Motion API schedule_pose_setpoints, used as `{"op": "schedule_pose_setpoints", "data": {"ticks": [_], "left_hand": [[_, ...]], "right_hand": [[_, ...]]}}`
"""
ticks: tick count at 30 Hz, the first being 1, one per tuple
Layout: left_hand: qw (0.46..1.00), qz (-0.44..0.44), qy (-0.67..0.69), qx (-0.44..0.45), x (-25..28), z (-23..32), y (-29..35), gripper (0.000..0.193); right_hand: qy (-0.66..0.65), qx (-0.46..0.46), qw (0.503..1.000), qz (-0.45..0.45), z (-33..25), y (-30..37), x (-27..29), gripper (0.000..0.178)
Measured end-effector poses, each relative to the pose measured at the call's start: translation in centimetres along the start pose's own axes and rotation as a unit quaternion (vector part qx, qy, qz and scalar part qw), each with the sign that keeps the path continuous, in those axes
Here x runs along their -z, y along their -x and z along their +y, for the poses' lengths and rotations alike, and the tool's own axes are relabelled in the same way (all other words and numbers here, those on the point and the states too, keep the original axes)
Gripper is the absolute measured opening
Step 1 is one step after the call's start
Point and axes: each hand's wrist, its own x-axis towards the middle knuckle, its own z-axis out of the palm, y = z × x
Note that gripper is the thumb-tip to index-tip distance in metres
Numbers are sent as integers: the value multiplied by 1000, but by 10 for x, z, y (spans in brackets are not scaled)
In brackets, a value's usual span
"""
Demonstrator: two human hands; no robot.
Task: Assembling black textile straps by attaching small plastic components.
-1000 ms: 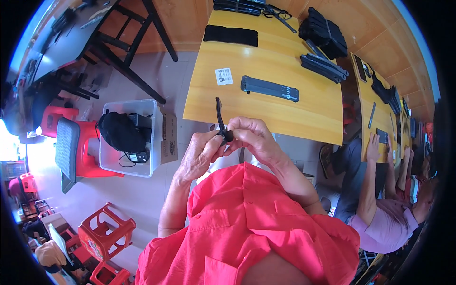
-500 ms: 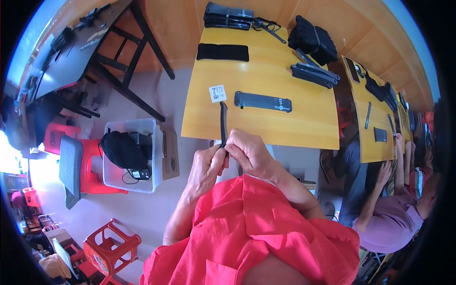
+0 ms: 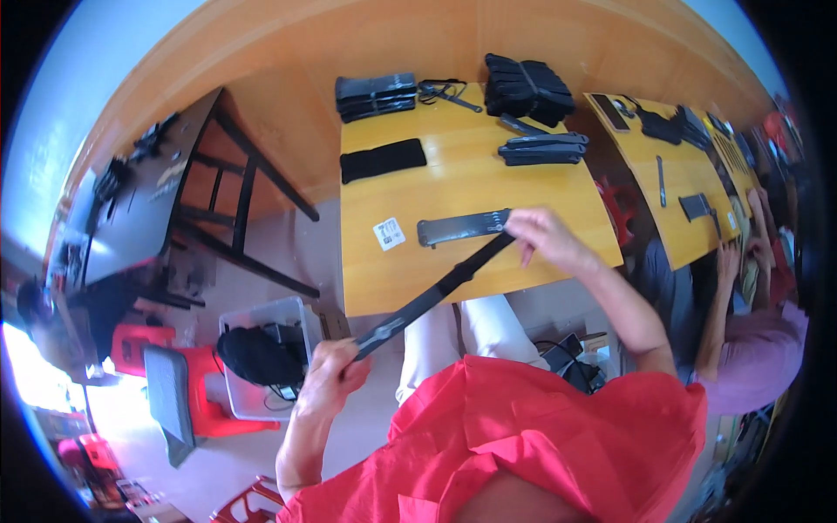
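A black strap [image 3: 443, 289] with a pale printed mark stretches diagonally between my two hands, above the near edge of the table. Closed around its lower end is my left hand [image 3: 327, 376], off the table's near left corner. My right hand [image 3: 551, 241] pinches the upper end, over the table and beside a flat dark grey strip [image 3: 460, 228]. That strip lies on the yellow tabletop [image 3: 384, 279], with its right end close to my fingers. To its left lies a small white printed card [image 3: 389, 233].
At the table's back are a bundled dark stack [image 3: 375, 94], a black tied bundle [image 3: 527, 90] and folded dark straps [image 3: 542, 148]. A black fabric piece [image 3: 384, 160] lies left. A clear bin [image 3: 305, 318] stands on the floor. Another person's arm [image 3: 717, 296] is at the right table.
My hands were close together at the table's near edge and have moved well apart. The strap now spans between them, with my right hand farther right and my left lower left. The view has shifted.
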Motion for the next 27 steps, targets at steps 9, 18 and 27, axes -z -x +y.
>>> {"op": "schedule_pose_setpoints", "data": {"ticks": [9,18,27], "left_hand": [[986,38,145,75,45,-8,39,41],[981,131,119,-75,52,-7,12,35],[965,195,171,-37,2,-111,-89,33]], "right_hand": [[12,-42,986,162,27,31,142,24],[112,-48,981,153,-36,76,145,32],[330,-14,941,68,-64,81,58,19]]}}
